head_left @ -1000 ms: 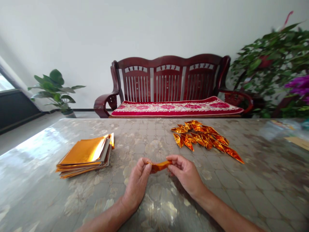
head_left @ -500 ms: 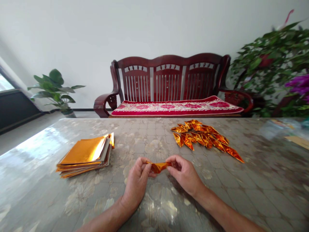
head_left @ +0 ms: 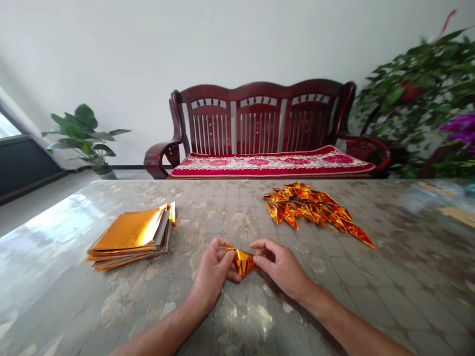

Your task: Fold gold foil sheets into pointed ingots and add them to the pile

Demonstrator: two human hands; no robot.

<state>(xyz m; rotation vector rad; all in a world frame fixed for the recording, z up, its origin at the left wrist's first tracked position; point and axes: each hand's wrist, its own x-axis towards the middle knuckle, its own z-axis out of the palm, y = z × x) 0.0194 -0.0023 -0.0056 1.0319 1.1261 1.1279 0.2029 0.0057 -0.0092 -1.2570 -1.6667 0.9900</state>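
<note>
A small piece of folded gold foil paper [head_left: 244, 263] is held just above the table, its middle bulging and its ends pointed. My left hand [head_left: 214, 265] pinches its left end between thumb and fingers. At the opposite tip, my right hand [head_left: 279, 264] has its thumb against the foil, with the index finger lifted a little off it; the fingers behind are partly hidden. Left of my hands lies a stack of gold foil sheets [head_left: 129, 231]. A pile of finished-looking pointed gold foil shapes [head_left: 313, 207] sits beyond my right hand.
The table [head_left: 237, 321] has a patterned, shiny cover. Clear plastic bags [head_left: 426, 195] and a brown flat piece [head_left: 458, 216] rest at its right side. Behind stand a wooden bench [head_left: 258, 123] with a red floral cover, a potted plant [head_left: 85, 133] and leafy plants [head_left: 426, 84].
The folded foil has turned and now shows a fuller, bulging face lower down. My right index finger has lifted away from its tip, and both hands have shifted slightly.
</note>
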